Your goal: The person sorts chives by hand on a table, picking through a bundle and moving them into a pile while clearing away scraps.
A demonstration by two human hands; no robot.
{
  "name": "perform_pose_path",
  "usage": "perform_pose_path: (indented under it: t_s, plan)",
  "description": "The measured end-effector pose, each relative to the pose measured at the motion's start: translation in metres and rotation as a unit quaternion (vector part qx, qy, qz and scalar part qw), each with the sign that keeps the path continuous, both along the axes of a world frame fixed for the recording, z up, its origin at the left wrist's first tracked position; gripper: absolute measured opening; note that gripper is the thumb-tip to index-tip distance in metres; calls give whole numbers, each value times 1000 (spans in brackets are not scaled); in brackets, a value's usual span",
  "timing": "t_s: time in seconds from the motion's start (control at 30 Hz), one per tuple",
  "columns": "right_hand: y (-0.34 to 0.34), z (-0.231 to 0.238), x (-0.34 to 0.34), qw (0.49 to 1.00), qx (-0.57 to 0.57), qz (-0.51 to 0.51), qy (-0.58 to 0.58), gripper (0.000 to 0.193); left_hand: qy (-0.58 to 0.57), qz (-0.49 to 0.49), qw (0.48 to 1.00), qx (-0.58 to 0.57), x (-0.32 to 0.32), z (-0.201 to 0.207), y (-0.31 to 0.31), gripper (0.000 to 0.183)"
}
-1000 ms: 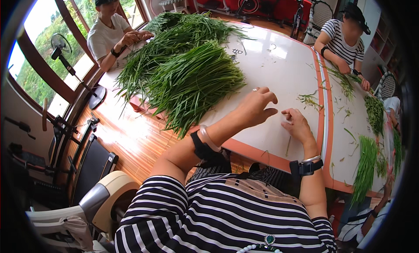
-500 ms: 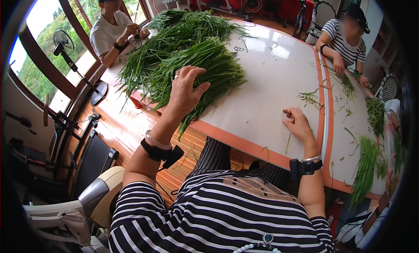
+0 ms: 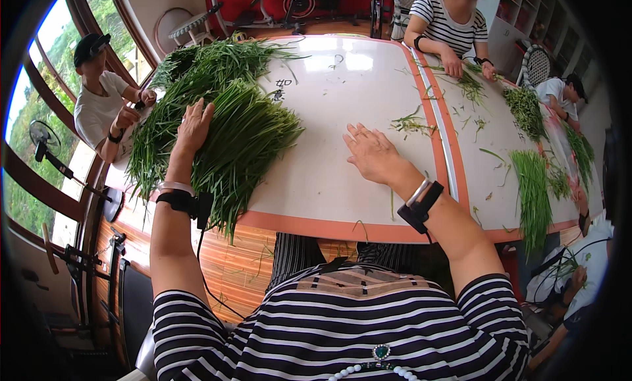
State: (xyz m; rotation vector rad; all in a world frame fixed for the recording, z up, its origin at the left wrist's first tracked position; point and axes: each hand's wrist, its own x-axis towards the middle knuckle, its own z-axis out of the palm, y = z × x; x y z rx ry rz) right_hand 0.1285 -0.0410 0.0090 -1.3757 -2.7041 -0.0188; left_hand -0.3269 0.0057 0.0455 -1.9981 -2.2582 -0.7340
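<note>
A big heap of garlic chives (image 3: 247,134), long and dark green with paler cut ends toward the right, covers the left part of the white table (image 3: 329,177). My left hand (image 3: 195,126) rests on or just over the heap's left side, its fingers stretched out and nothing gripped. Out over the bare tabletop to the right of the heap, my right hand (image 3: 374,152) is spread open and holds nothing. Whether its palm touches the table I cannot tell. Loose green scraps (image 3: 413,124) lie beyond its fingertips.
A person in white (image 3: 99,111) works at the heap's far left. Another in stripes (image 3: 454,25) handles stalks across the table. A metal seam (image 3: 431,104) crosses the table. A chive bundle (image 3: 530,190) and a leafy green pile (image 3: 525,112) lie right; more people sit there.
My view has swung right. My left hand has moved left and farther over the heap, its fingers straightening. My right hand has reached forward and left, its curled fingers now spread.
</note>
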Motion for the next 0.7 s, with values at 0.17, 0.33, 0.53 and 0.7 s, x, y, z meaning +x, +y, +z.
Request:
perform_pose_path:
  t_s: [0.17, 0.33, 0.53, 0.7]
  plan:
    - [38, -11, 31, 993, 31, -63, -91, 51, -33, -33, 998, -42, -26, -33, 8, 75]
    - [35, 1, 94, 984, 30, -161, -63, 43, -7, -55, 998, -17, -35, -45, 8, 75]
    - [24, -1, 72, 990, 113, -79, -34, 37, 45, 78, 993, 78, 1, -3, -15, 69]
    - [40, -2, 34, 994, 54, -64, -74, 40, 14, -153, 967, 206, 120, 38, -91, 51]
